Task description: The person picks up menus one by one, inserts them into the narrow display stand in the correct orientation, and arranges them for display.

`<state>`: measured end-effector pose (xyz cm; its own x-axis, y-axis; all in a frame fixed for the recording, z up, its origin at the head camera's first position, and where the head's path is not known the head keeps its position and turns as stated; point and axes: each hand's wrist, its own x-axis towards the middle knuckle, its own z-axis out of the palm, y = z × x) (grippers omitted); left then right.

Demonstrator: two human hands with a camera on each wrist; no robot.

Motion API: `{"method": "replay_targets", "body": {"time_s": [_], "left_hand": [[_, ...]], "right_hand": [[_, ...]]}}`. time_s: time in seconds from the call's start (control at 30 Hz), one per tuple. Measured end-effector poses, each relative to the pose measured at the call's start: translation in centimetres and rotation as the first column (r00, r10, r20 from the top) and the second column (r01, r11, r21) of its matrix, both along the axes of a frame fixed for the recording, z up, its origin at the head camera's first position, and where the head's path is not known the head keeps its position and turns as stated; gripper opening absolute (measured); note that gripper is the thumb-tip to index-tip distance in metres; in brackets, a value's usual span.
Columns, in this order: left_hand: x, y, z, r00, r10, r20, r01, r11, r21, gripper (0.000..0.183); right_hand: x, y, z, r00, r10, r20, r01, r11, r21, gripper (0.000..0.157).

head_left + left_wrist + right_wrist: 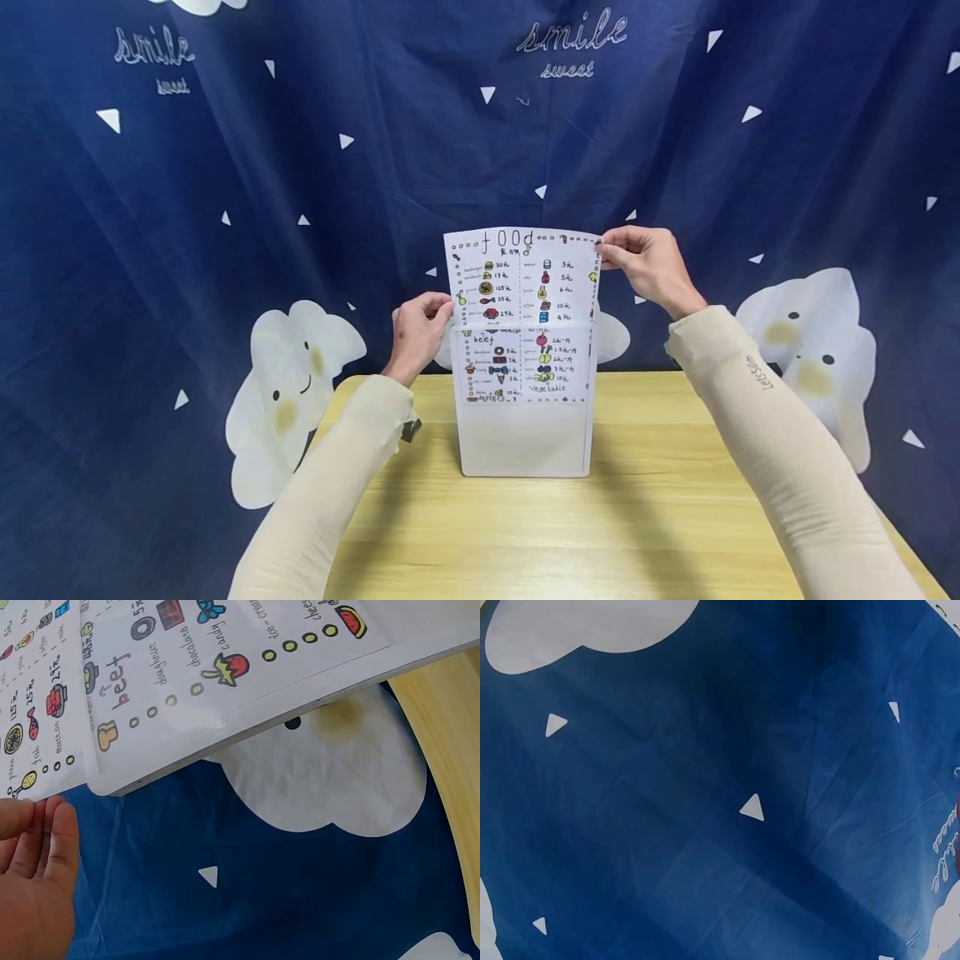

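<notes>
A paper menu (522,279) headed "food", with small coloured food drawings and prices, stands upright in front of me. Its lower part overlaps an upright white board (525,442) on the table and seems to lie behind a glossy clear front; its upper part sticks out above the board. My left hand (418,333) pinches the menu's left edge just above the board's top corner, also visible in the left wrist view. At the menu's top right corner, my right hand (651,265) pinches the paper between thumb and fingers. The right wrist view shows neither hand nor menu.
The board's lower edge meets a light wooden table (525,542). Behind the table hangs a dark blue curtain (420,108) printed with clouds, white triangles and "smile sweet" lettering.
</notes>
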<state>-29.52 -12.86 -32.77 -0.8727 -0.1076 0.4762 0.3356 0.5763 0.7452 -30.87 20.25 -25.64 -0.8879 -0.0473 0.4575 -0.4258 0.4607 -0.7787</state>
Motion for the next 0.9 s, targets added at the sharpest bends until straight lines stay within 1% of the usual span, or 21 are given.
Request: {"method": "replay_targets", "body": {"time_s": [0.37, 0.57, 0.67, 0.9], "left_hand": [[0.3, -0.1, -0.1, 1.0, 0.0, 0.019, 0.0, 1.0, 0.001, 0.013], [0.2, -0.1, -0.3, 1.0, -0.002, 0.0, 0.002, 1.0, -0.003, 0.012], [0.2, -0.2, -0.4, 1.0, 0.001, 0.003, -0.001, 1.0, -0.007, 0.012], [0.0, -0.1, -0.5, 1.0, 0.002, -0.002, -0.002, 1.0, -0.005, 0.011]], "right_hand": [[0.0, 0.2, -0.8, 1.0, 0.017, -0.011, -0.017, 1.0, -0.003, 0.015], [-0.1, 0.2, -1.3, 0.999, 0.039, -0.012, -0.039, 0.999, -0.02, 0.012], [-0.1, 0.2, -1.5, 0.999, 0.048, -0.01, -0.049, 0.999, -0.024, 0.012], [0.0, 0.2, -1.9, 0.999, 0.046, 0.002, -0.046, 0.999, -0.021, 0.012]]}}
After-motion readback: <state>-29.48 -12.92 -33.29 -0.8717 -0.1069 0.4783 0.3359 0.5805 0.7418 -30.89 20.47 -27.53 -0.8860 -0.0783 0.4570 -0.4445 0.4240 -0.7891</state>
